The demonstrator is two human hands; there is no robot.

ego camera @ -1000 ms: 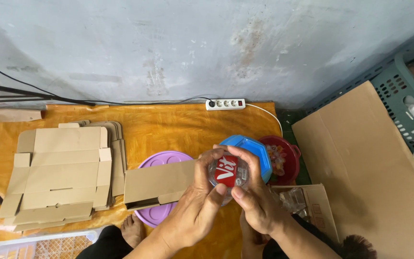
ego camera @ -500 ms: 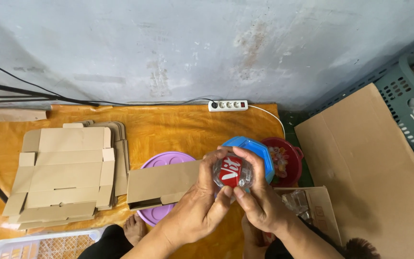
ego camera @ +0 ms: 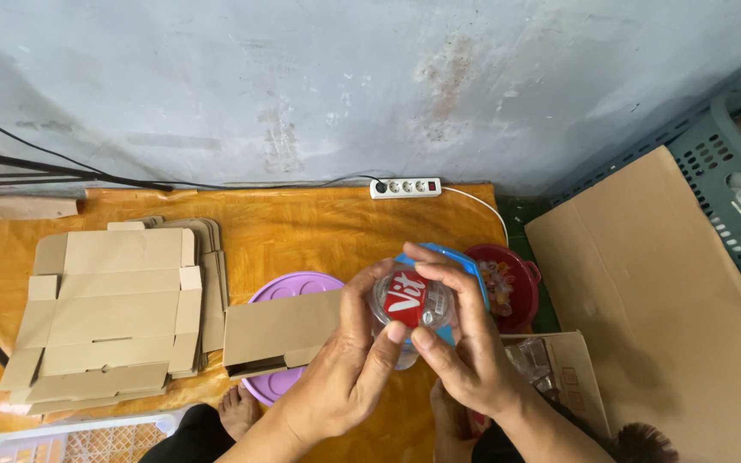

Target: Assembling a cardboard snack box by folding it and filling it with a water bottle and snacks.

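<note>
1. the small clear plastic cup with a red label on its lid (ego camera: pixel 411 302) sits between both hands, held up in front of the person's chest, above the near edge of the orange wooden table (ego camera: pixel 319 227). its lid faces up toward the camera, so its long axis runs roughly along the line of sight.

2. the left hand (ego camera: pixel 345 377) comes at the cup from the lower left, fingers curled around its left side and thumb pressed near the lid's lower edge. the right hand (ego camera: pixel 465 343) wraps it from the right, fingers arched over the top rim and thumb meeting the lid from below. both are closed on the cup and equally near it; neither is spread.

3. the label is a red patch with white lettering, covering most of the round lid; the rest of the lid is clear and shiny.

4. just behind the cup lies a blue plastic lid (ego camera: pixel 456 261), and right of that a dark red round basin holding small wrapped pieces (ego camera: pixel 508 287).

5. left of the cup, a folded brown cardboard box (ego camera: pixel 280 330) rests over a purple round plastic lid (ego camera: pixel 289 287).

6. further left on the table is a stack of flat brown cardboard box blanks (ego camera: pixel 113 309).

7. a white power strip (ego camera: pixel 405 187) lies at the table's far edge by the wall.

8. right of the cup, off the table, a large brown cardboard sheet (ego camera: pixel 671 300) leans beside a grey-green plastic crate (ego camera: pixel 722 163).
</note>
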